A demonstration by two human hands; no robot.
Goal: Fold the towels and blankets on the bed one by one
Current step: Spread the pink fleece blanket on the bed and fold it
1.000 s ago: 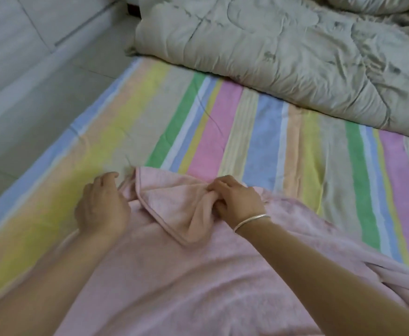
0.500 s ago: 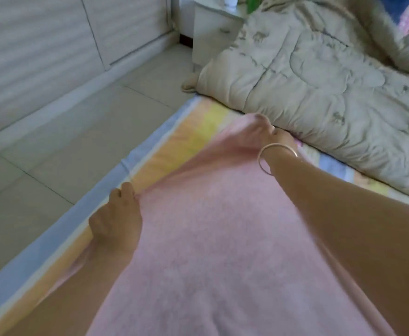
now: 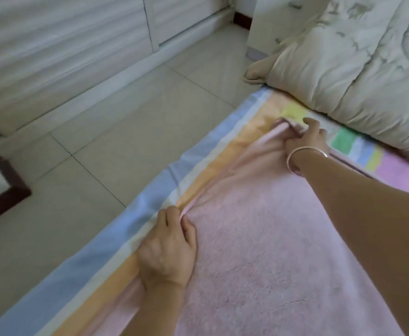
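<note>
The pink towel (image 3: 283, 251) lies flat on the striped bed sheet (image 3: 116, 251). The left hand (image 3: 168, 251) and right hand (image 3: 306, 139) each pinch its edge with curled fingers. No fold shows yet. The big quilt (image 3: 356, 69) waits, unfolded.

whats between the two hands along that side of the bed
Only the bunched edge of the pink towel runs from left hand to right hand, over the striped sheet; head view shows it.
</note>
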